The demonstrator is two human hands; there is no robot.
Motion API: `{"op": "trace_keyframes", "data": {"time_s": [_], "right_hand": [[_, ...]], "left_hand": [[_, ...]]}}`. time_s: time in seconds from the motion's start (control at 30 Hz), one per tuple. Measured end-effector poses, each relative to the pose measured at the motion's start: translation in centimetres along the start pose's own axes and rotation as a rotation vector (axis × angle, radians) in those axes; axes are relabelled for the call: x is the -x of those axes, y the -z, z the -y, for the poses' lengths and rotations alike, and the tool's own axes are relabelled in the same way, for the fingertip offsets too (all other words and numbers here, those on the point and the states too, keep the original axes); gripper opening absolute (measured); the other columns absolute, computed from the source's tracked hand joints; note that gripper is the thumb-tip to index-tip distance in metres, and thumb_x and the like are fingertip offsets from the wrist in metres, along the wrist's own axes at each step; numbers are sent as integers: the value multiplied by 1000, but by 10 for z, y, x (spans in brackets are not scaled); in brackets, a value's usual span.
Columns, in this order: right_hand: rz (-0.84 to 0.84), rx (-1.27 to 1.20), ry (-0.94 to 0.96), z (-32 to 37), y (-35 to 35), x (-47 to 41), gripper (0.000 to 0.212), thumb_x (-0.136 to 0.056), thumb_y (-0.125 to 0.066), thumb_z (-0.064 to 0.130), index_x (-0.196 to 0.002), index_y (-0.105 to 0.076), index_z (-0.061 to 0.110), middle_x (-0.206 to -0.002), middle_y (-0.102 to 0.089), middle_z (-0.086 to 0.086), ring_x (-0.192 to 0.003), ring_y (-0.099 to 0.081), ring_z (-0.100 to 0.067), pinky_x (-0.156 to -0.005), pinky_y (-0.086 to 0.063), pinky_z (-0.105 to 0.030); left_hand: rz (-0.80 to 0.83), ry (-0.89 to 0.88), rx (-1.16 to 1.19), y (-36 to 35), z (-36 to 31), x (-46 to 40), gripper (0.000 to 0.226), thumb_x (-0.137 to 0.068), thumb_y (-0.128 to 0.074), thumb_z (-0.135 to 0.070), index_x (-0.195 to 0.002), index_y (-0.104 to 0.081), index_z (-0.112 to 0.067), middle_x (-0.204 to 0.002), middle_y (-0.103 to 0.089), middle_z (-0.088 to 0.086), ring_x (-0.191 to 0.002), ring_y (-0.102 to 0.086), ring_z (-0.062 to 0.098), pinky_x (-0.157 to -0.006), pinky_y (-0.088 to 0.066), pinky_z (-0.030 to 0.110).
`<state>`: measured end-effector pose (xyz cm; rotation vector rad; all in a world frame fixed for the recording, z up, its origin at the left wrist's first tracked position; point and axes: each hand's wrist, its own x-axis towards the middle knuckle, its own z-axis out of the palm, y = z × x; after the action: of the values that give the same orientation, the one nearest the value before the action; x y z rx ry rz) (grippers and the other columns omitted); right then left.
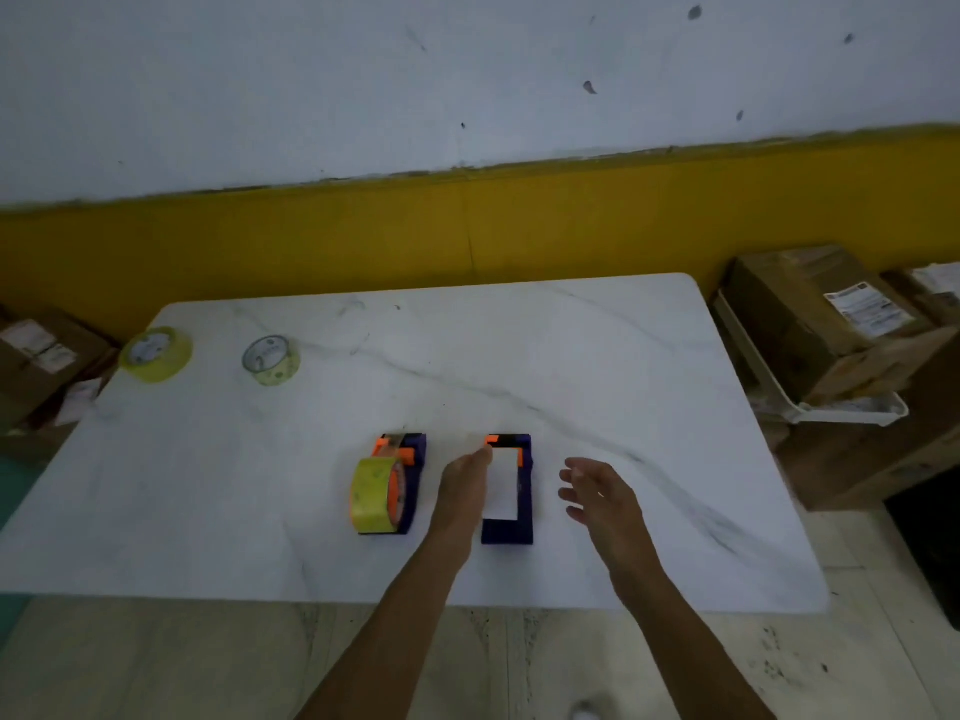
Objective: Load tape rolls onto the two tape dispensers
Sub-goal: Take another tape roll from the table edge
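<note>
Two purple and orange tape dispensers stand side by side on the white marble table (597,366). The left dispenser (410,459) carries a yellow-green tape roll (373,493). The right dispenser (522,530) has no roll in its frame. My left hand (463,485) rests against the left side of the right dispenser, fingertips at its orange front part. My right hand (597,491) hovers just right of that dispenser, fingers spread and holding nothing. Two loose rolls lie at the table's far left: a yellow roll (156,354) and a clearer roll (271,360).
Cardboard boxes (810,324) and a white tray (852,410) are stacked off the table's right side. More boxes (36,356) sit beyond the left edge. A yellow and white wall runs behind the table. Tiled floor lies below the near edge.
</note>
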<state>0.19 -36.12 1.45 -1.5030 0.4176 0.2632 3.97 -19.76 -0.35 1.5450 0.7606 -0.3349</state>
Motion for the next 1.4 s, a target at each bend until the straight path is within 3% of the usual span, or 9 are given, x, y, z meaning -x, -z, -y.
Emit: {"op": "trace_keyframes", "data": {"time_s": [0.17,0.27,0.63,0.77,0.97,1.03,1.1,1.2,1.4], "right_hand": [[161,326,2,7,-23,-18,36,-83,-69,37,-111,-60,17,-107,-66,1,-97,-65,-17,-84,-53,-27],[123,447,75,10,-30,-24,36,-76,-76,37,-102,-64,15,-91,-67,5,-85,-65,-13,-68,-48,-15],[-90,200,79,26,50,-41,27,-83,-71,18,-107,-65,8,-100,-70,-13,-88,-68,-26,-84,-58,-42],[53,84,135,58,42,-37,24,-87,-66,9,-111,-63,5,-95,-70,-9,-83,-66,-16,-82,-56,-35],[366,87,206,92,-40,-43,23,-86,-65,3,-109,-68,5,-95,-74,-23,-88,-71,-37,-84,-58,-51],[456,68,213,97,-76,-44,20,-87,-65,4,-103,-73,14,-90,-77,-13,-86,-74,-27,-81,-61,-42],[455,30,183,95,-110,-49,19,-87,-65,3,-97,-73,16,-78,-76,-3,-73,-72,-12,-74,-62,-30],[474,69,186,86,-160,-62,22,-86,-67,9,-104,-70,-3,-86,-72,-26,-76,-70,-21,-78,-60,-43],[360,51,124,79,-280,-105,14,-89,-62,6,-100,-71,7,-93,-73,-17,-76,-73,-25,-74,-62,-36]], "left_hand": [[-11,10,100,-8,-3,-3,24,-92,-52,-40,-79,-63,-22,-94,-65,11,-92,-64,30,-94,-51,47],[8,-5,115,-12,0,-3,24,-96,-47,-29,-83,-64,-19,-87,-67,10,-82,-64,26,-86,-54,45],[73,-117,-176,-1,38,9,10,-89,-55,-12,-95,-63,-13,-91,-65,4,-79,-59,16,-70,-45,23],[55,-97,-86,5,30,22,54,-82,-70,-25,-129,-49,-7,-114,-60,5,-103,-59,20,-83,-47,27],[44,-493,-6,41,-38,29,80,-79,-76,-18,-142,-27,-24,-134,-43,-10,-128,-44,11,-99,-48,24],[44,-527,-4,61,-56,19,91,-73,-80,-19,-143,-23,-27,-135,-42,-12,-126,-45,9,-98,-50,26],[-24,-535,-5,87,-67,8,97,-69,-83,-19,-145,-23,-23,-136,-43,-8,-121,-48,4,-95,-51,22],[-105,-545,-60,134,-72,-16,89,-67,-85,-20,-140,-33,-21,-132,-47,-6,-111,-49,-5,-80,-52,9],[-147,-513,-139,263,-75,-77,83,-57,-84,-40,-128,-41,-36,-134,-42,-4,-120,-49,11,-93,-54,30]]}}
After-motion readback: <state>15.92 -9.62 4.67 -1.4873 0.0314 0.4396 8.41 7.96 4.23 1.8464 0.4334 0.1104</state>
